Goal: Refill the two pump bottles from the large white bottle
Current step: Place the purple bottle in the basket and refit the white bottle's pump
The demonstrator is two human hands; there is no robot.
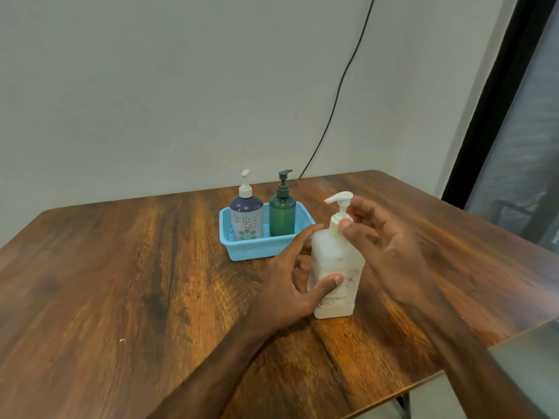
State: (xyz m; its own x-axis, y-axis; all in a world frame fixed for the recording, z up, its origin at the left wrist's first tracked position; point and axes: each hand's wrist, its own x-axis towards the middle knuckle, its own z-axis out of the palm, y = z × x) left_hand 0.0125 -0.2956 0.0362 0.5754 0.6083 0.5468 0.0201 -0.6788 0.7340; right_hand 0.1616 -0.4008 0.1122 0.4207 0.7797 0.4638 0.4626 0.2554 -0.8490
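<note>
**On the wooden table (121, 267), the pump is the weak point**

The table stands against a pale wall (151, 86) with a black cable (341, 86) running down it. At the back, a blue basket (257, 252) holds the two pump bottles upright, side by side: the purple bottle (245, 219) and the green bottle (282, 217), both with their pumps on.

The large white bottle (335, 252) stands just in front of the basket. The left hand (284, 285) holds its body, thumb on the label and fingers round the far side. The right hand (390, 246) pinches the pump collar (337, 222) between thumb and fingertips, below the pump head (340, 197).

I judge this to be the unscrewing step, so nothing has been refilled. What worries me:
- The left grip looks loose. If the collar is stiff, the bottle may turn with it or tip towards the basket.
- The body looks like soft plastic, so squeezing harder could push liquid out once the collar loosens.
- A wet dip tube may drip on the wood.
- Both small necks look narrow, so pouring could overshoot.
</note>
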